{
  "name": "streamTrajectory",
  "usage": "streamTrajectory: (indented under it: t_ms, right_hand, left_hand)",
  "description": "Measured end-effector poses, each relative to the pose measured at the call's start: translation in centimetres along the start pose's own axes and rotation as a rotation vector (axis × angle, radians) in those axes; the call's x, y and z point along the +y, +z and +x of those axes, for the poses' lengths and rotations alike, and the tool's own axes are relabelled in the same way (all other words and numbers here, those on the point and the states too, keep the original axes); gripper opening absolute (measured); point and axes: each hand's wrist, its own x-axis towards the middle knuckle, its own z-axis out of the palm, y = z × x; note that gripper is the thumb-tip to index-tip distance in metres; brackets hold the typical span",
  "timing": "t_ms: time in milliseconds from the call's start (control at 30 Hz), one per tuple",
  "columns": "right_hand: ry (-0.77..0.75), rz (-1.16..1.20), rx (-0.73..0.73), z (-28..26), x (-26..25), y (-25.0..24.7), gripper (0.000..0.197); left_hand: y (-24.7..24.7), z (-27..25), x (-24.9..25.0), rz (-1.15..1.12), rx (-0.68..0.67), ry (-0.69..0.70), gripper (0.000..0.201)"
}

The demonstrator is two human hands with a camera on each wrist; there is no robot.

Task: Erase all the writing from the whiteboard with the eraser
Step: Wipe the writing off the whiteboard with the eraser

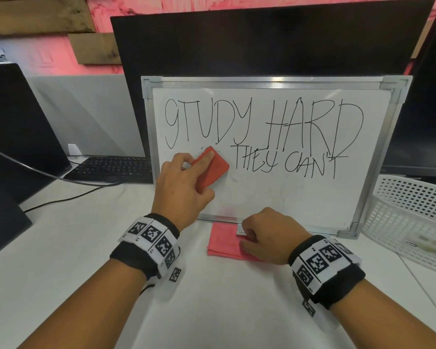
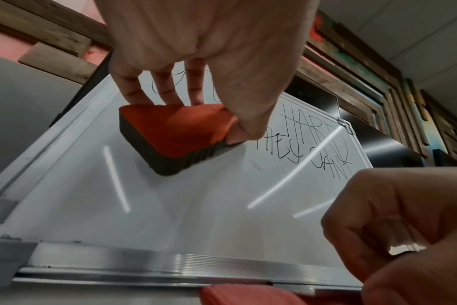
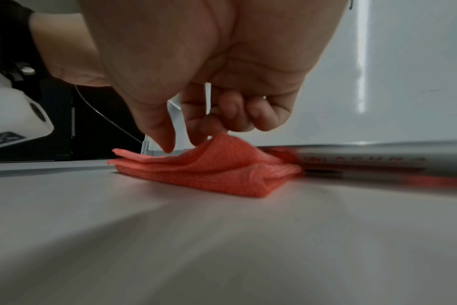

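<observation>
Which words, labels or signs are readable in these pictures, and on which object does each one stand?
"STUDY HARD" (the S looks like a 9): upper line on the whiteboard.
"THEY CAN'T": second line on the whiteboard, right of the eraser that the left hand holds.
Wrist bands: square code markers with tiny letters, too small to read.
Packets in the white basket: print too blurred to read.

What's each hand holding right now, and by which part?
Left hand grips the orange eraser by its edges, fingers on the far edge, thumb on the near one. Right hand pinches the red cloth at a raised fold.
</observation>
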Motion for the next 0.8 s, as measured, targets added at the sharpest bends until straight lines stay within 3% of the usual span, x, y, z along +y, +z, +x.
streamTrajectory:
  t_ms: [367, 567, 800]
  right_hand:
    - [-0.001, -0.002, 0.004, -0.02, 0.02, -0.09, 0.035]
    - [-0.002, 0.008, 0.003, -0.02, 0.01, -0.09, 0.035]
    - [0.007, 0.013, -0.004, -0.13, 0.02, -0.17, 0.033]
  left_hand:
    - [-0.59, 0.35, -0.31, 0.035, -0.032, 0.036, 0.07]
    - [-0.55, 0.53, -0.58, -0.043, 0.03, -0.051, 0.071]
    - [-0.62, 0.32, -0.52, -0.042, 0.034, -0.049, 0.072]
